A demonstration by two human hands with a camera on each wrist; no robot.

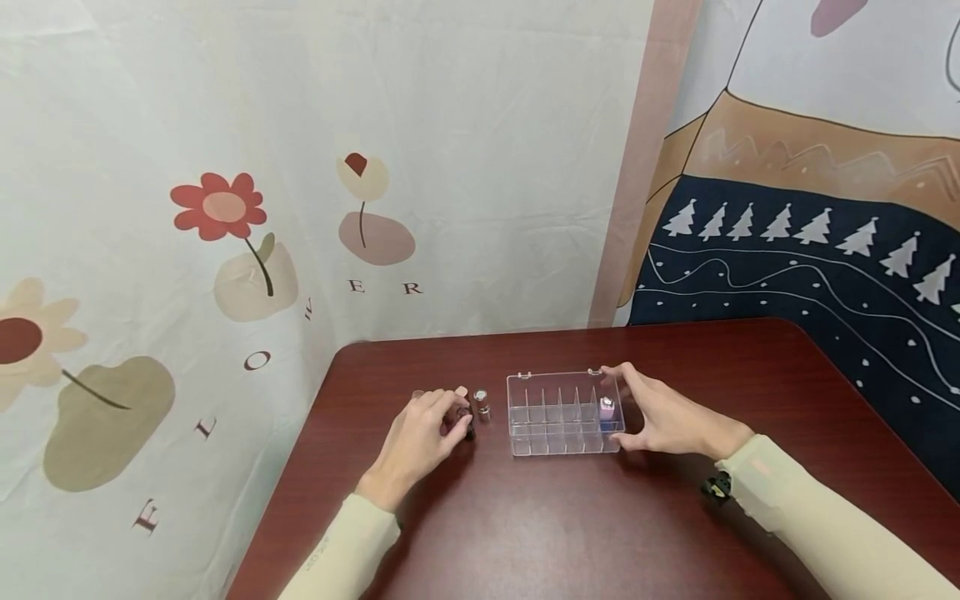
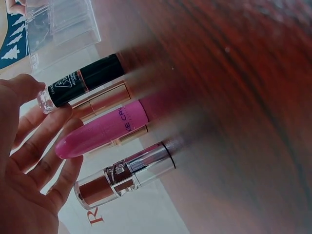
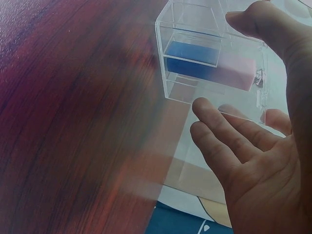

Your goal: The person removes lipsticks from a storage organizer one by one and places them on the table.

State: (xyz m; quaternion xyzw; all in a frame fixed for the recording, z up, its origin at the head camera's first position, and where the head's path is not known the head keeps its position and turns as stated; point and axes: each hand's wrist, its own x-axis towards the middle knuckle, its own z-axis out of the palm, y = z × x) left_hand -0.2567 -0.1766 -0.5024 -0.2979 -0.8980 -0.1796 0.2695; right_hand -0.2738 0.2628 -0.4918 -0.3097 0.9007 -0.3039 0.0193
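Note:
My left hand [image 1: 420, 433] is at a cluster of upright lipstick tubes, left of a clear divided organizer [image 1: 566, 446]. Thumb and index finger pinch the clear top of a black lipstick [image 2: 87, 80]. Beside that hand's other fingers is a glossy pink tube [image 2: 105, 129], and a brown lipstick with a silver base [image 2: 153, 165] stands past it. Gold tubes [image 2: 119, 95] show partly behind these. My right hand [image 1: 660, 412] grips the organizer's right end, thumb at the front corner and a finger at the back. A pink-and-blue tube [image 3: 214, 66] stands in its right-end compartment.
A small tube with a shiny top [image 1: 482, 404] stands between my left hand and the organizer. The dark red table [image 1: 555, 533] runs back to a pale flower-printed cloth [image 1: 487, 183]. A darker tree-patterned cloth [image 1: 787, 275] hangs at the right.

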